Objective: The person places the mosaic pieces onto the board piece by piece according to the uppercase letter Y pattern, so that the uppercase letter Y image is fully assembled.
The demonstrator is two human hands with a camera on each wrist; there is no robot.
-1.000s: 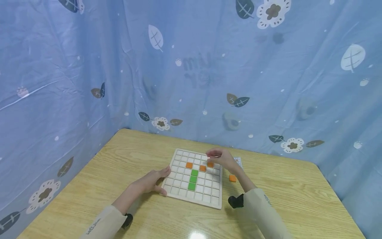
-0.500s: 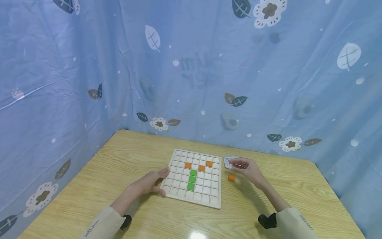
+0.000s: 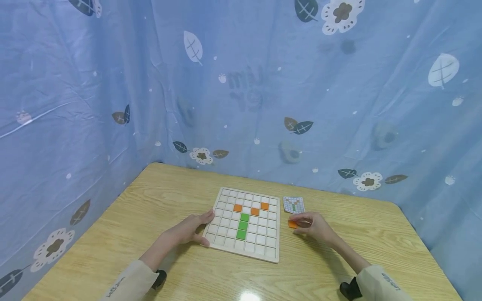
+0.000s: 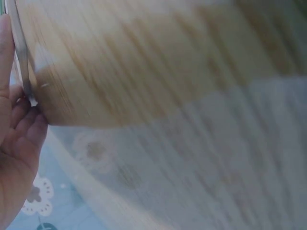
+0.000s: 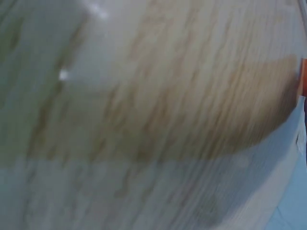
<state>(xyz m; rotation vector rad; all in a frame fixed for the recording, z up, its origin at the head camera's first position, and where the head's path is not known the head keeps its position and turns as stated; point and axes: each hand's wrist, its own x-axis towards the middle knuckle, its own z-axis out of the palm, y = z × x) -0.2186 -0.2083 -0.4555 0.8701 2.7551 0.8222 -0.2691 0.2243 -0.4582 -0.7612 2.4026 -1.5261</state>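
Observation:
A pale square grid board lies on the table in the head view. On it sit three green square tiles in a column and three orange tiles above and beside them. My left hand holds the board at its left edge and near-left corner; in the left wrist view its curled fingers meet the board's edge. Right of the board, my right hand pinches an orange tile at table height between thumb and fingers. Only that tile's edge shows in the right wrist view.
A small card printed with a coloured grid pattern lies just beyond the right hand, beside the board. The wooden table is backed on the left and far sides by a blue patterned curtain.
My right hand moved from above the board's upper right to over the card, then down to the loose orange tile. A tile it had been touching stays on the board. The left hand kept its place.

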